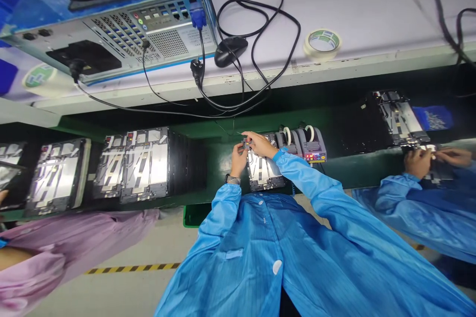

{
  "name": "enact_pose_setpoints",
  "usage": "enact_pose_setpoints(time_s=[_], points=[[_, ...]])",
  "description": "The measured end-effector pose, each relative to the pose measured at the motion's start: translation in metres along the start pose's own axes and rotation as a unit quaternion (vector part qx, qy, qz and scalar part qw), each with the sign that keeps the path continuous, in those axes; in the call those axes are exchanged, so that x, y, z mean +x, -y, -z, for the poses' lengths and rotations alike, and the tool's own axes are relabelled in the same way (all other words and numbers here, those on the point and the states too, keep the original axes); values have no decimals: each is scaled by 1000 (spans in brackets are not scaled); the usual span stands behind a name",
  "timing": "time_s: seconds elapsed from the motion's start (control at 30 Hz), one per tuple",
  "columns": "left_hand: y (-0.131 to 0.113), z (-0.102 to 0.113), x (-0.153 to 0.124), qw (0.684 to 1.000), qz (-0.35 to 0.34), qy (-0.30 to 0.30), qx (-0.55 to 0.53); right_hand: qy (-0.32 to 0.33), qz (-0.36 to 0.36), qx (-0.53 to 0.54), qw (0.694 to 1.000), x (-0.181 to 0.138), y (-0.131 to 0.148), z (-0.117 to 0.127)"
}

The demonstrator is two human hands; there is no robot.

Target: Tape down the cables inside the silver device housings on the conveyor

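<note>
An opened tablet-like device (261,169), with a silvery inside and a dark frame, lies on the green bench right in front of me. My left hand (239,159) is at its far left corner, thumb and fingers pinched together. Coming in from the right, my right hand (261,145) reaches across the device's far edge, with its fingertips closed at the same corner. Whatever is between the fingertips is too small to make out. Just right of the device stand two grey tape dispensers (312,146) with white tape rolls.
Stacks of similar opened devices (147,163) stand on the left. A raised shelf (267,72) carries a computer case (148,34), a mouse (230,51), a tape roll (323,43) and looped black cables. Co-workers' sleeves show at left (74,247) and right (420,213).
</note>
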State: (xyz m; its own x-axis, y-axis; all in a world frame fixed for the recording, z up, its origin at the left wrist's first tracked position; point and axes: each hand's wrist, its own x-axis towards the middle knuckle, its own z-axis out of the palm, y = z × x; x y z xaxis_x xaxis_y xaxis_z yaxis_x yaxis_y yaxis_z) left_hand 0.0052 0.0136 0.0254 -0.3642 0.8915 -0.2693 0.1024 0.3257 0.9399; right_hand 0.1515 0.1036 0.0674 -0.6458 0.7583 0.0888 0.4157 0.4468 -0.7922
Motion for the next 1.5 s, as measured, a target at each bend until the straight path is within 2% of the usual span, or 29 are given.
enact_pose_setpoints(time_s=[0.13,0.33,0.4,0.47,0.53,0.57,0.67,0.73,0.83,1.07,1.5], points=[[1,-2,1,1000,6,-7,5,22,-29,-30,999,-2,-1,1],[5,-4,5,1000,0,-15,10,17,-52,-32,998,-5,0,2],[6,-4,6,1000,-2,-19,10,-10,-57,-1,998,-7,5,4],[6,-4,8,1000,-1,-19,8,-64,-76,74,992,-13,13,5],[6,-4,9,1000,-1,-14,1,-106,-123,215,963,-24,23,2],[5,-3,9,1000,-2,-12,-3,-111,-152,301,935,-30,28,-1],[3,-2,8,1000,-14,-13,-12,-95,-230,527,813,-52,41,-17],[2,-1,7,999,-28,-13,-13,-92,-258,609,745,-63,46,-28],[1,0,5,999,-48,-10,-16,-98,-276,661,691,-70,47,-38],[-1,1,4,995,-98,-3,6,-98,-269,704,650,-66,41,-38],[-9,1,1,994,-99,20,31,-100,-293,721,620,-58,48,-36]])
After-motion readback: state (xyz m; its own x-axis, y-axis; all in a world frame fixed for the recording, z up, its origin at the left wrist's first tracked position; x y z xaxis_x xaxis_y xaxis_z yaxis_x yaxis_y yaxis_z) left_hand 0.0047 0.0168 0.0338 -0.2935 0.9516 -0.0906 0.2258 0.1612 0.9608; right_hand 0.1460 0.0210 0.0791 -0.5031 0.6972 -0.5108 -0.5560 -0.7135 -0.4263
